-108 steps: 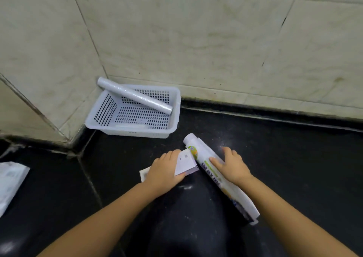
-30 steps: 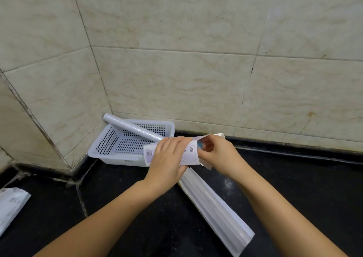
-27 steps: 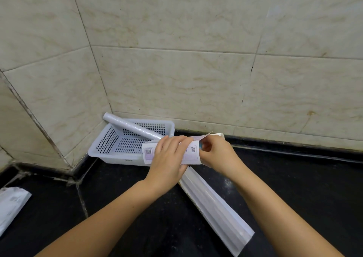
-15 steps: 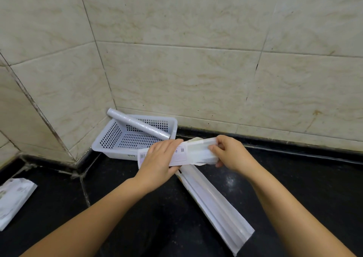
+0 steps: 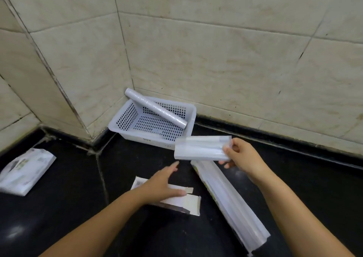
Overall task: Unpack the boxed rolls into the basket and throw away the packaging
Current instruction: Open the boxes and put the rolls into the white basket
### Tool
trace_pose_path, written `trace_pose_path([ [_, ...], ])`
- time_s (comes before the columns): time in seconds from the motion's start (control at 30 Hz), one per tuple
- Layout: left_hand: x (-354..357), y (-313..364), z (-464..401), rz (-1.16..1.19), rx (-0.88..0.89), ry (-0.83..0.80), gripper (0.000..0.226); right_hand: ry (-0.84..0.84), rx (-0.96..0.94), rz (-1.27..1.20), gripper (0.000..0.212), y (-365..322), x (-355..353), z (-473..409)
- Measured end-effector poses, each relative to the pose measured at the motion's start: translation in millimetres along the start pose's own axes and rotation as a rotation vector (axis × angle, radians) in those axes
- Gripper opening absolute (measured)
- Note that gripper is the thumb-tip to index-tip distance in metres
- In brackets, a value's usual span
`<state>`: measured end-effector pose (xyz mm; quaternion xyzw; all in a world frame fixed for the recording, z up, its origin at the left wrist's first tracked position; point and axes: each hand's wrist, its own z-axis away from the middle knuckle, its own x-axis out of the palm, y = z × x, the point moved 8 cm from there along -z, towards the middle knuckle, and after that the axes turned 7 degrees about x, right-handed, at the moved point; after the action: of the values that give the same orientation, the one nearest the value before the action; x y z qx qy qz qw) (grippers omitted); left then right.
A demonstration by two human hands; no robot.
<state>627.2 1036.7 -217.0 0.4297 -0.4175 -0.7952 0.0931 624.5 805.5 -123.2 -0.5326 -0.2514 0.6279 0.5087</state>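
Since the frame half a sec ago, both hands were pulling on one boxed roll held up in front of the basket; now they are splitting apart. The small roll (image 5: pixel 202 147) is out of its box and staying with the right hand (image 5: pixel 242 155), whose fingers (image 5: pixel 225 150) are pinching its right end, so it is hovering just near-right of the basket (image 5: pixel 191 119). The left hand (image 5: pixel 162 184) is dropping down to the counter (image 5: pixel 68 207), fingers spread fairly wide and flat, pressing on the emptied box (image 5: pixel 184 202); not gripping it as far as I can tell.

Meaning for task: 2nd roll looks unpacked, next prob. putting it in the basket, then binning the box. One long roll (image 5: pixel 156 108) is already lying diagonally in the basket, far-left end poking over the rim. The long package (image 5: pixel 229 199) is lying on the counter near-right, under the right arm, still to be unpacked by the look of it. A white packet (image 5: pixel 25 171) is sitting far left on the counter, well apart.

Other diffs vs. earlier: camera is tilting down and to the left, so more counter and the packet are showing.
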Motion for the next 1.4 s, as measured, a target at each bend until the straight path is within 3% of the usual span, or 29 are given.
trace_pose_path([
  [0.07, -27, 12, -3, 0.578, 0.011, 0.105, 0.082, -0.039, 0.009, -0.042, 0.017, 1, 15, -8],
  [0.13, -47, 22, -7, 0.979, 0.049, 0.128, 0.068, -0.087, 0.005, -0.100, 0.019, -2, 29, -14],
  [0.23, -76, 15, -11, 1.136, -0.041, 0.298, 0.045, -0.189, -0.002, -0.179, 0.017, -14, 51, -21],
  [0.3, -89, 5, -14, 1.063, -0.105, 0.376, 0.036, -0.264, 0.005, -0.113, 0.009, -23, 62, -25],
  [0.37, -101, -3, -19, 0.968, -0.114, 0.390, 0.031, -0.330, -0.039, 0.148, 0.006, -36, 69, -30],
  [0.43, -115, -6, -24, 0.887, -0.091, 0.398, 0.026, -0.405, -0.102, 0.468, 0.016, -53, 82, -33],
  [0.5, -126, -5, -31, 0.808, -0.062, 0.395, 0.021, -0.461, -0.163, 0.621, 0.032, -72, 103, -35],
  [0.67, -157, -22, -51, 0.706, 0.037, 0.473, 0.017, -0.331, -0.345, 0.708, 0.029, -117, 140, -76],
  [0.8, -180, -61, -54, -0.180, 0.063, 0.525, 0.032, -0.247, -0.326, 0.822, 0.035, -130, 168, -144],
  [0.9, -165, -89, -57, -0.579, 0.066, 0.414, 0.033, -0.187, -0.374, 0.975, 0.037, -129, 207, -183],
  [1.03, -160, -94, -55, -0.612, 0.168, 0.540, 0.038, -0.148, -0.436, 1.086, 0.026, -116, 260, -212],
  [1.13, -159, -90, -52, -0.663, 0.239, 0.636, 0.037, -0.104, -0.523, 1.133, 0.048, -99, 285, -219],
  [1.2, -158, -90, -52, -0.676, 0.276, 0.663, 0.034, -0.228, -0.507, 1.146, 0.063, -79, 299, -218],
  [1.3, -158, -91, -53, -0.667, 0.287, 0.672, 0.030, -0.536, -0.338, 0.967, 0.073, -57, 308, -211],
  [1.4, -158, -92, -55, -0.668, 0.249, 0.627, 0.032, -0.530, -0.282, 0.759, 0.065, -70, 289, -203],
])
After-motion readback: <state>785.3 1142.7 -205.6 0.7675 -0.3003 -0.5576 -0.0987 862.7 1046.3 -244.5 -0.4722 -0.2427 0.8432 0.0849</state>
